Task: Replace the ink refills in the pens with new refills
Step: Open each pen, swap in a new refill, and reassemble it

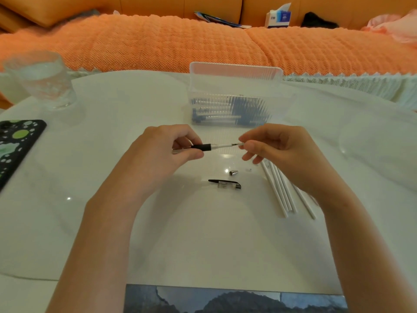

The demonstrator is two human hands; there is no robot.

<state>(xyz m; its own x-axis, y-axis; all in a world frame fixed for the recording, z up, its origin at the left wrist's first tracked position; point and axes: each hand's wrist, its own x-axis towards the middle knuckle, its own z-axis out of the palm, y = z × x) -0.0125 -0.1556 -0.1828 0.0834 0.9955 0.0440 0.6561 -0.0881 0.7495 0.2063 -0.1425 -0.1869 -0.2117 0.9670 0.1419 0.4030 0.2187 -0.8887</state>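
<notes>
Head view, pen barrel [208, 147] at frame centre above the white worktop [180, 233], left hand [168, 145] grip clenched on its black end, right hand [274, 146] grip pinching its clear end, loose refills [279, 190] lower right, pen cap [225, 184] below centre.

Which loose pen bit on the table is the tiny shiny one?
The metal tip, small and silvery, just beyond the pen cap, which is longer, black and clear with a clip.
</notes>
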